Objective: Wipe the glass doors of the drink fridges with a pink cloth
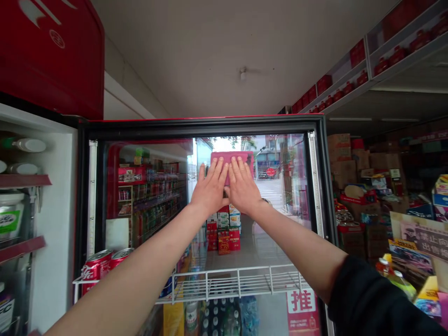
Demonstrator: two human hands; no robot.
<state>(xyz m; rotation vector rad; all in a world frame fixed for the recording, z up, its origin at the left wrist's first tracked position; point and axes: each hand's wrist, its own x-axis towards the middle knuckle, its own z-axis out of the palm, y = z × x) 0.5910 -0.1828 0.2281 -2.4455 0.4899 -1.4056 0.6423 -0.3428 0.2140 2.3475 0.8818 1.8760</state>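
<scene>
My left hand [212,189] and my right hand [241,184] lie flat side by side, thumbs close together, on a folded pink cloth [232,155]. Their fingers are stretched out and point upward. Beneath them, the cloth is pressed against the glass pane [280,219] of an open drinks fridge door, in the upper middle of the pane. The hands hide most of the cloth's lower part. A black frame [203,127] surrounds the glass. Shop shelves and a street show in or through the pane; I cannot tell which parts are reflections.
Below my arms, a white wire rack [224,283] crosses the door, with red cans [97,263] at its left end. The fridge interior [56,196] with bottles stands at left. Stacked boxes [341,158] and goods [406,256] are at right, and a high shelf [350,88] runs above.
</scene>
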